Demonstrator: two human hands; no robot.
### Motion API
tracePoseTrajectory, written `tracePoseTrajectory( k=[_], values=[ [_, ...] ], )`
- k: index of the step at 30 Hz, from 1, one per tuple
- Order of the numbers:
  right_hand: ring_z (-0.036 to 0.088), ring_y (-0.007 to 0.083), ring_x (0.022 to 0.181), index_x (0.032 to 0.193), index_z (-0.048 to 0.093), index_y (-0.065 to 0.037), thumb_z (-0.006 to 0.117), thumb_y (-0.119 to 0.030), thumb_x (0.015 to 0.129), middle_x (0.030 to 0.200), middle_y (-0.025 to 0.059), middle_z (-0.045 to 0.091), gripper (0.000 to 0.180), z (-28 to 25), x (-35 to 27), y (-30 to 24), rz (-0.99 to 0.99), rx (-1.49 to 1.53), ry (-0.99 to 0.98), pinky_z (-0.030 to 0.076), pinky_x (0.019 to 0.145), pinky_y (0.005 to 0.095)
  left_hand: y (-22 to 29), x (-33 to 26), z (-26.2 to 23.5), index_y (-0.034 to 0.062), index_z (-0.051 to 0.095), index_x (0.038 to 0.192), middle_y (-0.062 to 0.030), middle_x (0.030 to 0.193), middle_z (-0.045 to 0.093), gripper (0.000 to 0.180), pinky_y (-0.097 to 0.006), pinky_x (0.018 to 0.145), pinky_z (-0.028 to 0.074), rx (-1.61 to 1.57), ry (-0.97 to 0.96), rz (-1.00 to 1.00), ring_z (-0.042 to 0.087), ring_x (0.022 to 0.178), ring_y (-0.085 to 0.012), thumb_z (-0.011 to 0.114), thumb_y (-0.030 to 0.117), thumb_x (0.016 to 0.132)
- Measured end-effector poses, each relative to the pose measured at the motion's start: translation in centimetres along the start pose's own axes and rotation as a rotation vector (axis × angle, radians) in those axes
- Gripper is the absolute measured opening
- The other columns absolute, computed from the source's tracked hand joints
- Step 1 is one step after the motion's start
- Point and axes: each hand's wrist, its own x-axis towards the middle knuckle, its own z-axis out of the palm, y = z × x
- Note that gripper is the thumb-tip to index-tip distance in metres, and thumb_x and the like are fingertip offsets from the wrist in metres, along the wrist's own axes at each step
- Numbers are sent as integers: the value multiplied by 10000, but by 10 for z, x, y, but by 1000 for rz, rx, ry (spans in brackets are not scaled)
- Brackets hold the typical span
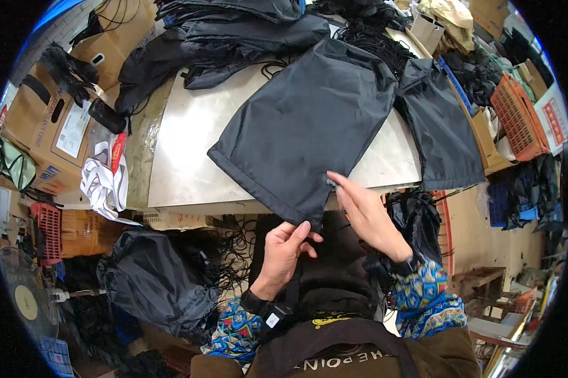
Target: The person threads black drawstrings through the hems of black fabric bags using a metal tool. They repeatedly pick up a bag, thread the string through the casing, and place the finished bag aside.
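A black nylon drawstring-style bag (pixel 309 120) lies slantwise over the pale metal tabletop (pixel 189 138), its lower corner hanging past the near edge. My left hand (pixel 284 255) pinches that corner between thumb and fingers. Beside the bag's right edge, my right hand (pixel 372 217) has its fingers held together and pointing up-left, the fingertips at the fabric. A tiny greyish bit shows at those fingertips and a speck of orange below the palm; what the hand holds is mostly hidden.
Another black bag (pixel 438 126) drapes over the table's right edge. Black bags (pixel 233 38) are heaped at the back. A cardboard box (pixel 45 126) and white straps (pixel 102 183) are at left, an orange basket (pixel 517 116) at right. More black fabric (pixel 158 277) hangs low left near a fan (pixel 26 302).
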Motion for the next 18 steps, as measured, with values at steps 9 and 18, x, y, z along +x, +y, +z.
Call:
tracePoseTrajectory(
  k=[9, 18],
  values=[
    [615, 346, 645, 1378, 290, 11, 551, -60, 882, 739, 149, 606, 565, -2, -52, -42, 57, -136, -102, 466, 567, 421, 21, 1, 28, 16, 601, 839, -42, 672, 600, 168, -209, 414, 418, -78, 127, -8, 560, 526, -98, 671, 164, 880],
    [599, 314, 598, 1410, 256, 42, 552, -17, 866, 729, 137, 580, 623, 10, -47, -41, 27, -204, -73, 454, 551, 391, 18, -4, 35, -17, 620, 797, -56, 650, 606, 171, -212, 444, 427, 153, 92, 93, 543, 530, -80, 681, 127, 866]
  ],
)
